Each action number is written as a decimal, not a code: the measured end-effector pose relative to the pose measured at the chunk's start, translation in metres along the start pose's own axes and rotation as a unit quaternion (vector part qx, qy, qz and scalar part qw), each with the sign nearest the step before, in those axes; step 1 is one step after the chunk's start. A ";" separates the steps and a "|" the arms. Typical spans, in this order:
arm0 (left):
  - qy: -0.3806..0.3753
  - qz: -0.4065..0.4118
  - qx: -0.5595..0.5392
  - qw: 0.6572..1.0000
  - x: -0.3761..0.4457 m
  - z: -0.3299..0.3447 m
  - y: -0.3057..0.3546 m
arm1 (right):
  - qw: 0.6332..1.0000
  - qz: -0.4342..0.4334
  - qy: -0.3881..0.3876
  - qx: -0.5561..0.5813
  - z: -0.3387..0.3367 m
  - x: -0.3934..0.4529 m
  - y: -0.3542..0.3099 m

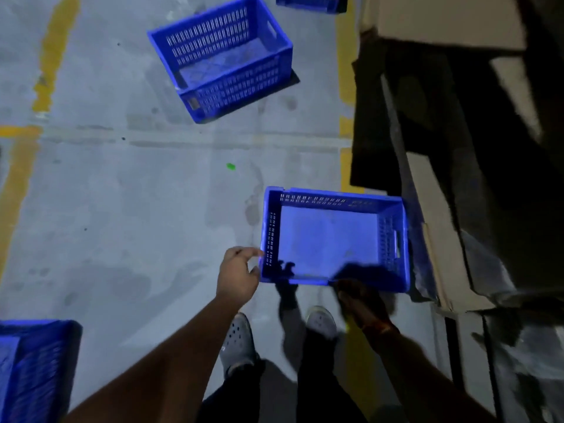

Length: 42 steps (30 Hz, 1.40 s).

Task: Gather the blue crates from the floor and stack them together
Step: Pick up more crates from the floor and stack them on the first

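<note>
We are early in the job, as far as we can judge. We hold one blue crate [332,239] in front of us, open side up and empty, over the floor [122,209] beside the dark shelving [457,148] along its right edge. Our left hand [239,274] is at the crate's near left corner, thumb and fingers [254,251] curled against the rim. Our right hand [360,296] is in shadow under the near right edge; it seems to carry the crate, but we cannot tell how its fingers lie.

Still to gather: a second crate [222,56] sits alone towards the far edge of the floor, and a third crate [311,3] shows only partly beyond it. At the near left corner lies more blue crate [33,367], blurred; whether that is the stack or another loose one we cannot say. No finished stack shows.
</note>
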<state>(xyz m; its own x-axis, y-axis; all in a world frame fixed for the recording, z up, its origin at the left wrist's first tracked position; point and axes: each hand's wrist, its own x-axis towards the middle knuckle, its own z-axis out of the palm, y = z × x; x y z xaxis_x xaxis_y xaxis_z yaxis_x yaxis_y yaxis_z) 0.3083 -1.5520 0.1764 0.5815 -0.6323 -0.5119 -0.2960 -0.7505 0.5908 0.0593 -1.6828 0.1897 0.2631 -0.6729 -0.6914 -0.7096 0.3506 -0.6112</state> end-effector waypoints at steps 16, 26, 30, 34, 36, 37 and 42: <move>-0.063 -0.036 0.029 0.997 0.176 0.130 -0.065 | 0.999 -0.006 -0.023 -0.030 0.026 0.193 0.097; 0.044 -0.067 0.054 0.995 0.177 0.076 -0.130 | 0.994 -0.050 0.020 -0.095 -0.009 0.207 0.084; 0.057 -0.127 0.130 0.982 0.175 0.053 -0.183 | 0.982 -0.059 0.076 -0.165 -0.013 0.211 0.078; 0.059 -0.153 0.153 0.975 0.162 0.044 -0.190 | 0.964 -0.117 0.115 -0.208 -0.005 0.224 0.066; 0.060 -0.140 0.142 0.978 0.158 0.044 -0.186 | 0.955 -0.138 0.107 -0.240 -0.001 0.233 0.068; 0.064 -0.133 0.127 0.981 0.158 0.044 -0.185 | 0.955 -0.135 0.099 -0.244 0.001 0.238 0.072; 0.075 -0.115 0.045 0.990 0.168 0.039 -0.195 | 0.979 -0.079 0.045 -0.184 0.003 0.270 0.094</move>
<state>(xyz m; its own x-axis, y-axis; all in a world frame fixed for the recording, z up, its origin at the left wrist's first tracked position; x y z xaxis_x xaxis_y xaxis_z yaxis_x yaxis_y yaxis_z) 0.4345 -1.5193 -0.0494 0.7456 -0.4128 -0.5231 -0.2058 -0.8893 0.4084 0.0656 -1.8296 -0.0560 0.3421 -0.7605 -0.5519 -0.8558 -0.0096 -0.5172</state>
